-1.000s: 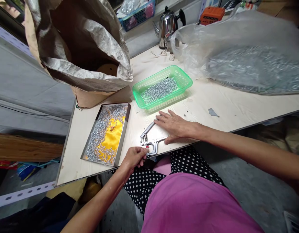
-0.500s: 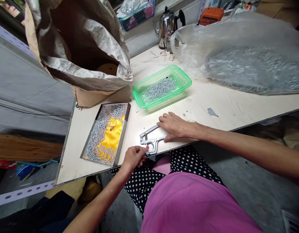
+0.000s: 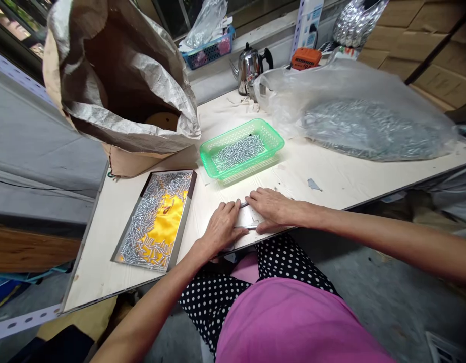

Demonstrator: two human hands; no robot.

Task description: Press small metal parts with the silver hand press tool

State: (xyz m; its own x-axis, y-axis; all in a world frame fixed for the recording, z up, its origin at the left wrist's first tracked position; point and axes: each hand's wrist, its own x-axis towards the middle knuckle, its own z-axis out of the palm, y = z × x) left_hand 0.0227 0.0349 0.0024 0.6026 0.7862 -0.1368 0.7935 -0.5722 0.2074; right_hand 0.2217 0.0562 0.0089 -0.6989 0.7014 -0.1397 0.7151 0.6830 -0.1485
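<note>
A silver metal pair of spring-loaded pliers lies at the front edge of the table, largely covered by both hands. My left hand is closed over its head end, hiding the jaws and spring. My right hand is wrapped around the handle end, fingers on the far handle and thumb on the near one. To the left is a shallow tray with small silver metal pins strewn over yellow cloth. Beyond my hands stands a green plastic basket holding similar pins.
A large open sack stands at the back left. At the right lies a clear plastic bag full of metal pieces. A steel kettle, an orange box and a blue basket are at the back, by the window.
My left hand has moved from pinching near the red-marked jaw of the pliers up over their head. My right hand stays on the handles. The camera view has shifted slightly.
</note>
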